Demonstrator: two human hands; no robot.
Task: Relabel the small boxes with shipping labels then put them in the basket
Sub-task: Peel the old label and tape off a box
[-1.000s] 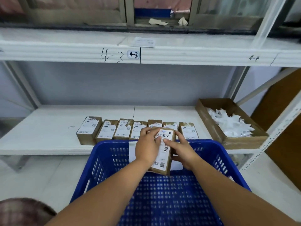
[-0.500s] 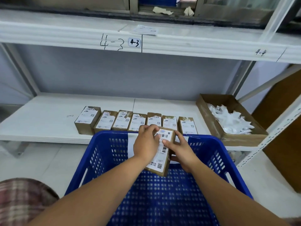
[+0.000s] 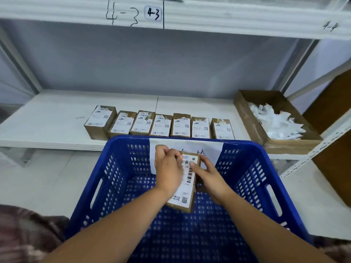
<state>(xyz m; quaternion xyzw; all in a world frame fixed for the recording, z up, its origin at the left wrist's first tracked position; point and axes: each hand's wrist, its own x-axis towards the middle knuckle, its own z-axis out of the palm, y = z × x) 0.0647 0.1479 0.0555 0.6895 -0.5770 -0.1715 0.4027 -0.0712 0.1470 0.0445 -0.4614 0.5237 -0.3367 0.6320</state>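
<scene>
White shelf (image 3: 47, 120), bay 4-3: seven small boxes (image 3: 161, 125) in a row; cardboard tray (image 3: 247, 120), right. Blue basket (image 3: 133, 138) in front; left hand (image 3: 168, 168) and right hand (image 3: 210, 176) grip a labelled box (image 3: 187, 186) over it.

The left hand (image 3: 168, 171) covers the left side of the label (image 3: 185, 188) on the held box (image 3: 187, 209), and the right hand (image 3: 209, 179) hides the box's right edge. The hands and box also block most of the writing on the paper sign (image 3: 212, 150) on the far wall of the basket (image 3: 247, 144), so it can't be read. The print on the seven boxes (image 3: 160, 125) on the shelf (image 3: 47, 126) is too small to read, and the basket's near side is cut off at the bottom.
</scene>
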